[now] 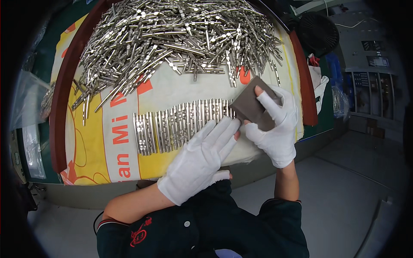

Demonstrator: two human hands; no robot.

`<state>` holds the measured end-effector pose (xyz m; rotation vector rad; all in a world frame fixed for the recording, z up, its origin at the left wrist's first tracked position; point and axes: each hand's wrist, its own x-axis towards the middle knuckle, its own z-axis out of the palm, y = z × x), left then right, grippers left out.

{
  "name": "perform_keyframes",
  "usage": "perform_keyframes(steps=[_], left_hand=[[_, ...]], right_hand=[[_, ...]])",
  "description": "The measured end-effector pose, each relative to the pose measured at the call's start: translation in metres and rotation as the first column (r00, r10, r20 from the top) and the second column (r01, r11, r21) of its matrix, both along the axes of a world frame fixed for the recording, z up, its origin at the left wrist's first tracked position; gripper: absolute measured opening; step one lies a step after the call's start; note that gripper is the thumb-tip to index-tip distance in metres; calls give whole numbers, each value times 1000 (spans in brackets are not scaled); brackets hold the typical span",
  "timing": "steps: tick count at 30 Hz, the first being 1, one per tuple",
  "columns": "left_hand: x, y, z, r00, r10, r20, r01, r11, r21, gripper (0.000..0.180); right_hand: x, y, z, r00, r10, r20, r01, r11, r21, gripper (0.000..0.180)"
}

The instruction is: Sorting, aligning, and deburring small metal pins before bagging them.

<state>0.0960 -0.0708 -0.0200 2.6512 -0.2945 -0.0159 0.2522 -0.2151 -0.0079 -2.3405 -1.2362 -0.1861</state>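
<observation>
Short shiny metal rods with notched lengths stand side by side in a row on a printed yellow and white sheet. At the row's right end, my left hand, in a white glove with bare fingertips, lies flat with its fingers stretched out, the tips against the last rods. A grey-brown rectangular block is tilted just right of that end. My right hand, gloved the same way, grips it between thumb and fingers. The block hides what lies beneath it.
A big loose heap of the same rods covers the far part of the sheet. Dark red wooden rails border it at the left and right. A black fan and white cloth are beyond the right rail.
</observation>
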Motion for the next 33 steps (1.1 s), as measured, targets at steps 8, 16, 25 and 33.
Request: perform_keyframes(steps=[8, 16, 25, 33], left_hand=[[0, -1, 0, 1000, 0, -5, 0, 999, 49, 86], [0, -8, 1, 1000, 15, -4, -14, 997, 78, 87], [-3, -9, -1, 999, 48, 20, -49, 997, 62, 86], [-3, -9, 0, 998, 53, 28, -54, 998, 30, 87]], right_hand=[[-3, 2, -3, 1000, -5, -19, 5, 1000, -8, 64], [8, -4, -13, 994, -102, 25, 100, 994, 50, 62], [9, -10, -13, 997, -64, -35, 68, 993, 101, 63], [5, -7, -7, 997, 12, -72, -5, 996, 94, 65]])
